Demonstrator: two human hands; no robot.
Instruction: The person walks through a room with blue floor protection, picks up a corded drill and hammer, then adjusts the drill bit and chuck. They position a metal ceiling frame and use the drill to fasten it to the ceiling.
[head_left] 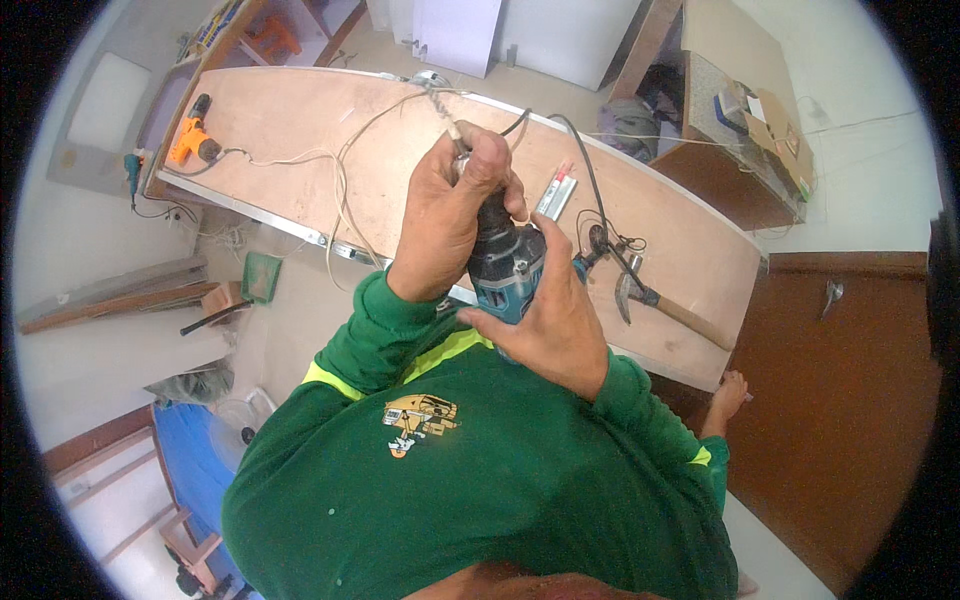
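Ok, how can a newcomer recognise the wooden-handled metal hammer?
Find the long, light-brown wooden board. Toward its right end lies the wooden-handled metal hammer. Its straight wooden handle distinguishes it from the teal and black power tool held nearby.

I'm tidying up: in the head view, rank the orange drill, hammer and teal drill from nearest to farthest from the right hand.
1. Teal drill, touching the right hand.
2. Hammer, right of the hand.
3. Orange drill, far left on the board.
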